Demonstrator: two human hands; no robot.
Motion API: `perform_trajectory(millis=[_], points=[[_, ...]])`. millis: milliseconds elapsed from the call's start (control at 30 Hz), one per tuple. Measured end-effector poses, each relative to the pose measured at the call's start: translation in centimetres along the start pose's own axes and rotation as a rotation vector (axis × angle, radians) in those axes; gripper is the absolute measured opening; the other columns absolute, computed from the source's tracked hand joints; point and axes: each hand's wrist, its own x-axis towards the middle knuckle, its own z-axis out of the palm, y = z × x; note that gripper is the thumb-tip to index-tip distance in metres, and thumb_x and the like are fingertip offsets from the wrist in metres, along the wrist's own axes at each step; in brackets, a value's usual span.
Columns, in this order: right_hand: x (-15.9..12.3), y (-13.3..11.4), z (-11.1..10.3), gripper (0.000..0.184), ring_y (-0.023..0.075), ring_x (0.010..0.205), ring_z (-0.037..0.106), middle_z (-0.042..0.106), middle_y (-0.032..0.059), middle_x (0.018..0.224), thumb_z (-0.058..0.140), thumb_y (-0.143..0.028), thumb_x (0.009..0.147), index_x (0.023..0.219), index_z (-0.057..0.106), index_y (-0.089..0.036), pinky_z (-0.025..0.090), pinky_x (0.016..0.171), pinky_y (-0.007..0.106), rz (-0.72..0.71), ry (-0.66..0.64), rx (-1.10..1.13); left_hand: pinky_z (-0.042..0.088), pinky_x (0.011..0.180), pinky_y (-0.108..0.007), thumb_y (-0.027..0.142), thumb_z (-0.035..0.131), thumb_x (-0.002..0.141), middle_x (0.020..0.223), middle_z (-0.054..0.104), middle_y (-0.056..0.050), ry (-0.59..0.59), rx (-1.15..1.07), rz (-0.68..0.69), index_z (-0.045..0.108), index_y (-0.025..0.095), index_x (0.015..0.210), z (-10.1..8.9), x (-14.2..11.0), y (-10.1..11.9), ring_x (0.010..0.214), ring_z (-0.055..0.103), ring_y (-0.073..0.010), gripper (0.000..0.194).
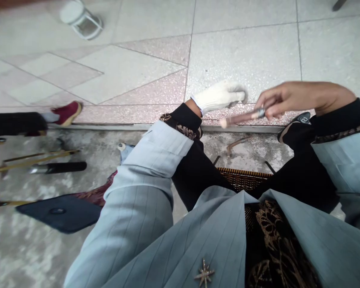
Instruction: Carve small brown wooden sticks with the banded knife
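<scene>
My right hand (pixel 283 100), bare, is closed around the metal-collared end of a brown wooden-handled tool (pixel 241 118). The tool points left, with its pale rounded end below my left fingers; motion blurs it, and its working end is hidden in or behind my hand. My left hand (pixel 223 96) wears a white knit glove. Its fingers reach to the right, loosely bent and somewhat apart, with nothing visible in them. A small gap shows between the glove and the tool. Both hands are held out over the edge of the tiled floor.
A wicker seat (pixel 243 179) is beneath me. A bent brown piece (pixel 237 146) lies on the concrete between my feet. At left are another person's red shoe (pixel 67 113), a black-handled object (pixel 63 167) and a dark blue flat item (pixel 60 212). A white stool-like object (pixel 82 20) stands farther off.
</scene>
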Motion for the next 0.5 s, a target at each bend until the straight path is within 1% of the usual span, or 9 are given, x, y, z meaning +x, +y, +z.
perform_trajectory(millis=[33,100,133,167,233,300,367,433,500], points=[[-0.1,-0.7,-0.3,0.032,0.0189,0.075,0.06,0.07,0.0029,0.082,0.072,-0.046,0.086,0.109,0.069,-0.023,0.048,0.072,0.035,-0.033,0.071,0.119,0.039,0.06,-0.024,0.03,0.055,0.092,0.076,0.063,-0.002,0.002,-0.08,-0.003,0.069,0.016,0.094,0.1,-0.1,-0.1,0.061,0.05,-0.0092,0.02],[0.1,-1.7,-0.6,0.028,0.017,0.071,0.057,0.067,0.0026,0.08,0.072,-0.042,0.088,0.108,0.065,-0.024,0.046,0.069,0.033,-0.029,0.324,0.287,0.04,0.059,-0.023,0.031,0.054,0.094,0.076,0.063,-0.003,-0.028,-0.209,-0.001,0.067,0.017,0.092,0.8,-0.3,-0.3,0.06,0.05,-0.0086,0.02],[0.4,-1.9,-0.6,0.026,0.0165,0.069,0.055,0.065,0.0025,0.079,0.072,-0.042,0.088,0.105,0.064,-0.024,0.045,0.067,0.033,-0.013,0.421,0.339,0.042,0.058,-0.023,0.03,0.053,0.094,0.074,0.062,-0.003,-0.062,-0.246,0.002,0.067,0.017,0.09,1.2,-0.3,-0.4,0.06,0.051,-0.0086,0.019],[0.7,-2.1,-0.6,0.025,0.0162,0.068,0.054,0.064,0.0026,0.078,0.072,-0.041,0.088,0.104,0.063,-0.024,0.045,0.066,0.032,0.011,0.49,0.361,0.042,0.058,-0.023,0.029,0.054,0.094,0.073,0.062,-0.002,-0.071,-0.254,0.003,0.067,0.018,0.088,1.6,-0.2,-0.5,0.059,0.051,-0.0086,0.018],[1.6,-2.0,-0.6,0.025,0.0168,0.067,0.054,0.065,0.0041,0.078,0.071,-0.039,0.089,0.106,0.063,-0.023,0.044,0.065,0.033,0.083,0.551,0.292,0.043,0.058,-0.024,0.029,0.056,0.092,0.071,0.062,-0.002,-0.074,-0.221,-0.004,0.067,0.019,0.087,2.1,-0.1,-0.6,0.058,0.051,-0.0088,0.016],[2.4,-1.6,-0.7,0.028,0.0189,0.07,0.056,0.068,0.007,0.081,0.067,-0.036,0.09,0.114,0.065,-0.022,0.043,0.066,0.035,0.186,0.569,0.086,0.043,0.058,-0.025,0.03,0.06,0.089,0.071,0.064,-0.002,-0.063,-0.167,-0.013,0.07,0.021,0.087,2.1,0.0,-0.8,0.059,0.052,-0.0098,0.014],[2.9,-1.0,-0.8,0.033,0.0225,0.077,0.06,0.071,0.0104,0.089,0.063,-0.037,0.091,0.121,0.068,-0.021,0.043,0.068,0.037,0.28,0.542,-0.169,0.042,0.058,-0.026,0.032,0.063,0.087,0.068,0.065,-0.002,-0.045,-0.122,-0.01,0.073,0.022,0.086,1.6,-0.1,-1.0,0.061,0.054,-0.0116,0.013],[3.0,-0.2,-0.8,0.036,0.027,0.085,0.062,0.072,0.0127,0.099,0.06,-0.042,0.092,0.12,0.071,-0.023,0.044,0.072,0.04,0.339,0.439,-0.358,0.041,0.06,-0.028,0.033,0.065,0.086,0.065,0.065,-0.002,-0.031,-0.096,0.001,0.076,0.023,0.087,1.0,-0.4,-1.4,0.065,0.056,-0.0129,0.015],[3.0,0.6,-0.6,0.035,0.0301,0.091,0.063,0.072,0.0127,0.107,0.06,-0.046,0.09,0.115,0.073,-0.024,0.045,0.075,0.042,0.332,0.275,-0.418,0.039,0.063,-0.028,0.031,0.066,0.087,0.064,0.064,-0.002,-0.026,-0.081,0.006,0.078,0.021,0.088,0.6,-0.8,-1.6,0.068,0.056,-0.0121,0.016]])
